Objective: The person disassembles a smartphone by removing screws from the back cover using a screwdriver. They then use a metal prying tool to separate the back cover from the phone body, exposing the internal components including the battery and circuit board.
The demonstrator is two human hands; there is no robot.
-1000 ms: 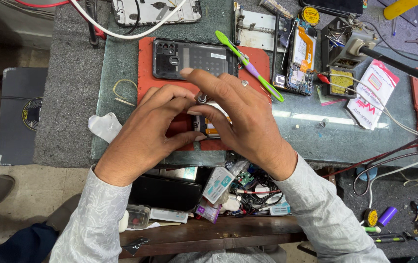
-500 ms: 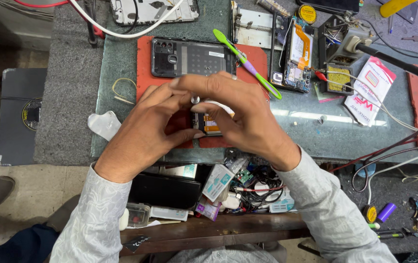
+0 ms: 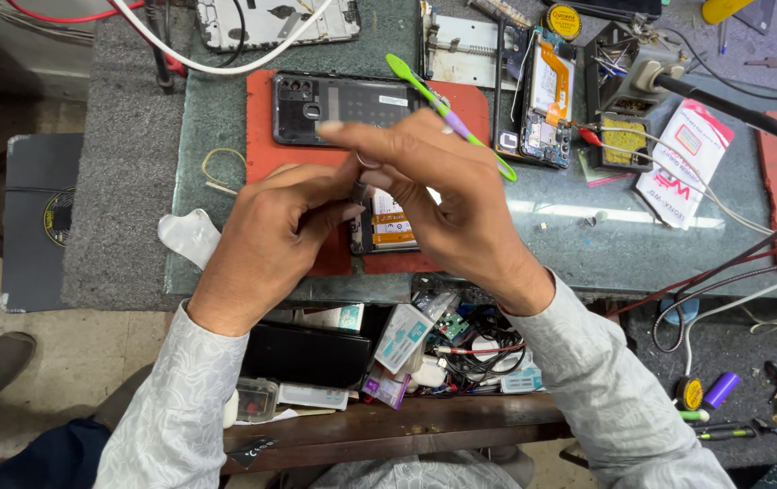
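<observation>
Cluttered repair bench with a red rubber mat (image 3: 271, 145) under my hands. My left hand (image 3: 271, 240) and right hand (image 3: 447, 195) pinch together one small dark part (image 3: 357, 192) above the opened phone with its battery (image 3: 388, 226), near the mat's middle. I should keep the fingertips steady and pull gently.

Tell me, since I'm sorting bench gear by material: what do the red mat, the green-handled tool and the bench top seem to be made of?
Red mat: likely silicone or rubber; matte, flat, no glare.
Green-handled tool: looks like plastic; bright, smooth handle turning purple toward the tip.
Bench top: probably glass over a greenish base; it shows a sharp bright light reflection.
</observation>
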